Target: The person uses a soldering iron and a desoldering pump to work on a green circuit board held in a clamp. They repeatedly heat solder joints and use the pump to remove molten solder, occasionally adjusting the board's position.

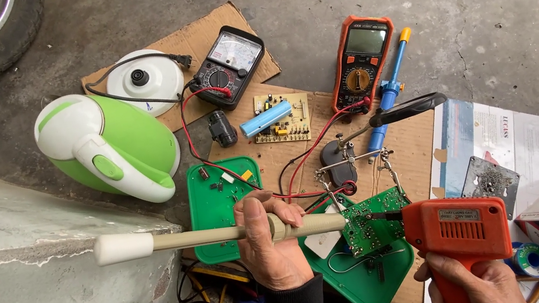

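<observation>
Midway, seemingly: left hand (271, 241) clenched round cream desoldering pump (225, 233), right hand (474, 285) gripping orange soldering gun (458, 228), both tips meeting on green circuit board (372, 220) clamped between them. Kettle base (144, 82) beyond, untouched.

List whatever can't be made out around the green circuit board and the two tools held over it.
Head view only:
- The tool tips' contact on the green circuit board: too small to tell.
- Right hand on the orange soldering gun: cut off by the bottom edge; its fingers hidden behind the grip.
- Cream tool: its middle is covered by the left hand.
- Green tray: partly hidden under the board.
</observation>
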